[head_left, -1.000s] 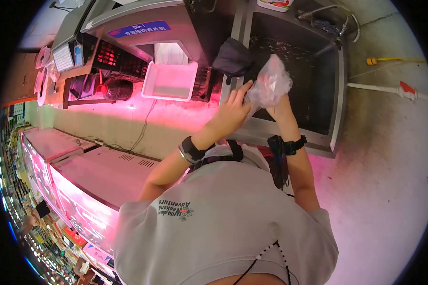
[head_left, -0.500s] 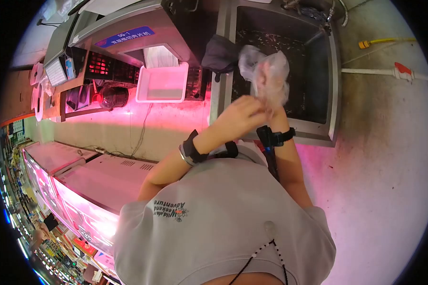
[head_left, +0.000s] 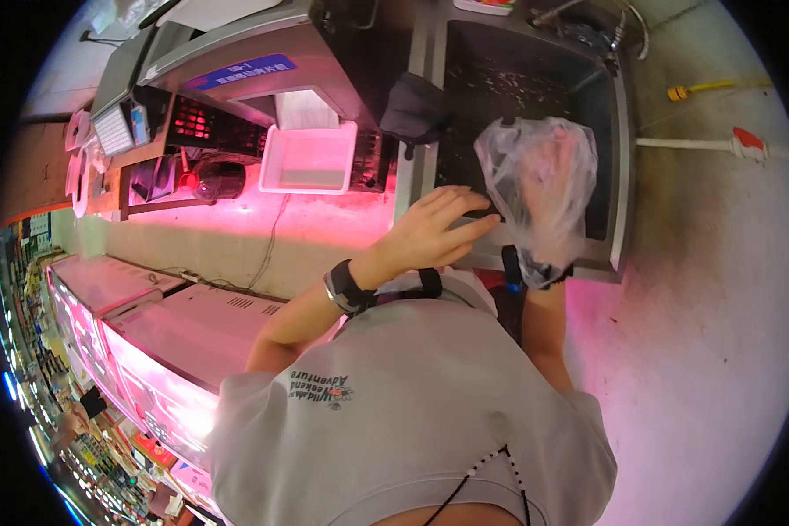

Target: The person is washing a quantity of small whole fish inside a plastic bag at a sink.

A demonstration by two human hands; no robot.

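A clear plastic bag (head_left: 508,175) is pulled over my right hand (head_left: 548,188) down to the wrist, above the metal sink (head_left: 621,188). Through the film, the fingers of that hand look stretched out and are partly blurred. My left hand (head_left: 438,230) is bare, its fingers apart, beside the bag at the sink's near left edge. It holds nothing. A dark band and a bracelet circle my left wrist, and a black strap shows at my right wrist under the bag's opening.
Left of the sink stands a metal machine (head_left: 237,74) with a blue label, a white tray (head_left: 309,158) below its opening. A dark cloth (head_left: 415,107) hangs on the sink's left rim. Chest freezers (head_left: 197,329) stand at left; a white pipe (head_left: 688,144) runs at right.
My right hand has gone deeper into the bag, which now spreads wide and reaches the wrist. My left hand has let go of the bag's edge and moved slightly left and down.
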